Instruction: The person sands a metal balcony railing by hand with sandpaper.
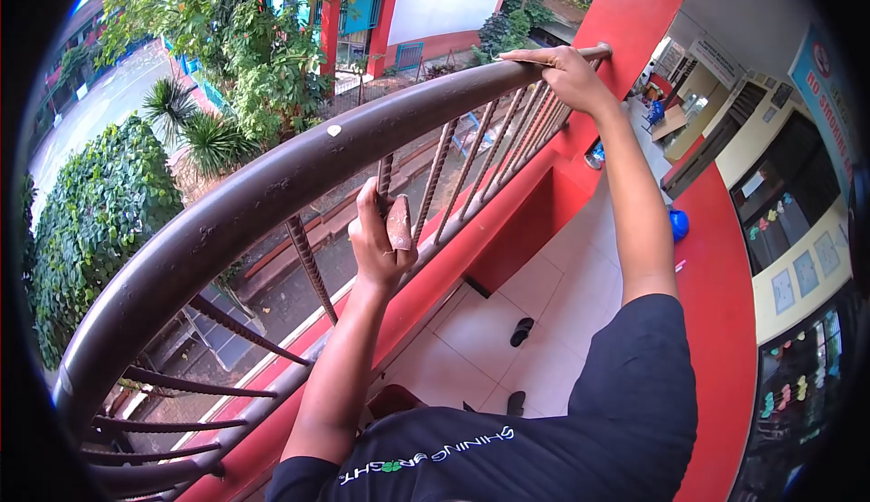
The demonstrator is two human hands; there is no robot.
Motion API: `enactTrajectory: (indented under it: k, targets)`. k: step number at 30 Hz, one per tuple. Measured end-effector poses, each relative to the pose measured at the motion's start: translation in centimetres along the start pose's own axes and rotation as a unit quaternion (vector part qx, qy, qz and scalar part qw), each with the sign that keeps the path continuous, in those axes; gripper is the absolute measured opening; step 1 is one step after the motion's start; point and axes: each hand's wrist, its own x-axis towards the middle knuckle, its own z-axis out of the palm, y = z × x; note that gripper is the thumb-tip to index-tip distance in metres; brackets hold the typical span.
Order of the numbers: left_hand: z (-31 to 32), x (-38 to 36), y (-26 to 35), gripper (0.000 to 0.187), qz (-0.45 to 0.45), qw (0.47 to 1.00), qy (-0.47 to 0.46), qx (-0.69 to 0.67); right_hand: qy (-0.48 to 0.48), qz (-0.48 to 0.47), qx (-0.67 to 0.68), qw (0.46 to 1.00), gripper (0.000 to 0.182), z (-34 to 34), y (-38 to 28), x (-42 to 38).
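My left hand (379,241) is closed around a ribbed vertical bar (385,168) of the railing. A worn, pinkish-brown piece that looks like sandpaper (399,223) is curled at its thumb. Higher up, my right hand (564,74) lies over the far end of the thick brown handrail (272,171). Under its fingers shows the edge of a thin sheet (524,60), perhaps sandpaper too, pressed against the rail. The underside of that hand is hidden. A small pale bare spot (334,130) marks the handrail between the near curve and my right hand.
A red pillar (625,13) meets the railing's far end. Below runs a red ledge (507,230) beside the tiled floor (471,325). Dark slippers (521,332) lie on the tiles. Beyond the railing are trees (263,58), a leafy hedge (113,221) and steps.
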Motion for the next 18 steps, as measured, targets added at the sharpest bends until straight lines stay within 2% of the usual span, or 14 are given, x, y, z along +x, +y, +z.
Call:
enactTrajectory:
  k: [1,3,5,6,7,9,11,12,13,14,15,16,17,18]
  targets:
    - [0.1,0.1,0.0,0.025,-0.001,1.000,-0.003,-0.001,0.019,-0.040,0.052,0.998,0.063,0.5,0.7,-0.6]
    - [0.0,0.3,0.0,0.024,0.037,0.999,0.013,0.003,0.103,0.070,-0.106,0.987,0.066,0.7,3.9,-2.3]
    - [-0.1,0.0,0.2,0.023,0.017,1.000,0.009,0.002,0.236,0.113,-0.090,0.961,0.065,4.5,4.7,-3.8]
    - [-0.1,0.2,0.5,0.023,-0.012,1.000,0.013,-0.021,0.284,0.043,-0.071,0.955,0.067,6.7,3.0,-4.4]
    - [0.0,0.3,0.7,0.023,-0.041,0.998,0.018,-0.043,0.322,0.012,-0.069,0.944,0.070,8.5,-0.5,-5.0]
    - [0.1,0.5,0.6,0.025,-0.002,1.000,0.022,-0.016,0.335,-0.068,-0.054,0.938,0.072,10.6,-4.4,-6.2]
    - [0.1,0.6,1.2,0.028,-0.078,0.995,0.028,-0.050,0.340,-0.101,-0.020,0.935,0.074,10.8,-3.3,-6.4]
    - [0.1,0.9,1.4,0.031,-0.043,0.998,0.036,-0.041,0.382,-0.026,0.057,0.922,0.074,11.7,-1.6,-5.9]
    - [0.2,0.8,1.5,0.032,-0.080,0.994,0.037,-0.059,0.420,0.048,0.133,0.896,0.074,11.8,-2.0,-4.9]
    - [0.5,0.5,0.6,0.033,-0.016,0.998,0.052,-0.023,0.438,-0.013,0.028,0.898,0.075,12.4,-2.7,-4.8]
    - [0.9,0.5,-0.4,0.035,0.051,0.996,0.069,0.013,0.419,-0.066,-0.002,0.906,0.075,12.6,-5.9,-4.7]
    - [0.9,0.8,-0.2,0.035,0.056,0.996,0.068,0.016,0.396,-0.107,-0.003,0.912,0.076,13.0,-8.5,-4.9]
    - [0.7,0.8,0.3,0.036,0.011,0.998,0.063,-0.003,0.371,-0.145,-0.004,0.917,0.076,13.4,-9.9,-5.1]
    - [0.5,0.7,0.7,0.038,-0.036,0.998,0.057,-0.021,0.381,-0.132,-0.010,0.915,0.073,13.4,-9.2,-4.8]
